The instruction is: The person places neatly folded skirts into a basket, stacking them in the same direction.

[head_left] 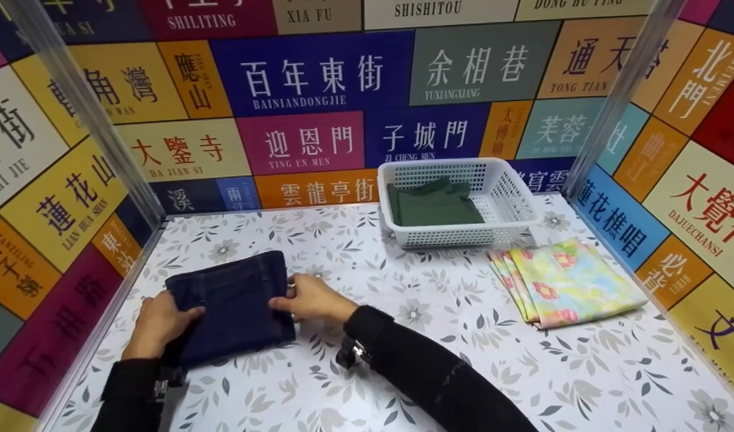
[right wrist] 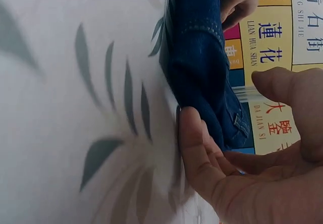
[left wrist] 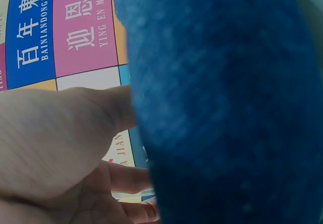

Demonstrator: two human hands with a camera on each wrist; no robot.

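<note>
A black sleeve (head_left: pixel 129 396), cut off by the lower edge of the head view, runs up to the left hand (head_left: pixel 155 324). This hand sits at the left edge of a piece of folded blue denim (head_left: pixel 234 312), thumb over the top, fingers passing out of sight past the edge. In the left wrist view the denim fills the right part, blurred, and covers the tips of thumb and fingers, so I cannot tell whether they pinch it. The denim lies on the leaf-printed table (head_left: pixel 270 402), between the two hands. At its right edge is the right hand (head_left: pixel 309 298), thumb and fingers spread: the right wrist view shows fingers against the cloth and the thumb standing clear of it. Beyond and to the right of this hand, a white basket (head_left: pixel 457 237) holds green cloth (head_left: pixel 436 207), its lower part hidden by the front wall. Farther right of the hand lies a folded flowered cloth (head_left: pixel 574 285).

Left of the left hand, a yellow panel (head_left: pixel 81 201) reads LIAN HUA SHAN; beyond that hand, a cream panel (head_left: pixel 177 150) reads DA JIAN SI. Beyond the right hand, a pink panel (head_left: pixel 303 141) says YING EN MEN, below BAINIANDONGJIE on a dark blue panel (head_left: pixel 312 75). Far to the right of that hand, a white panel (head_left: pixel 712 204) reads DAJUECHANSI, its last large character cut off.
</note>
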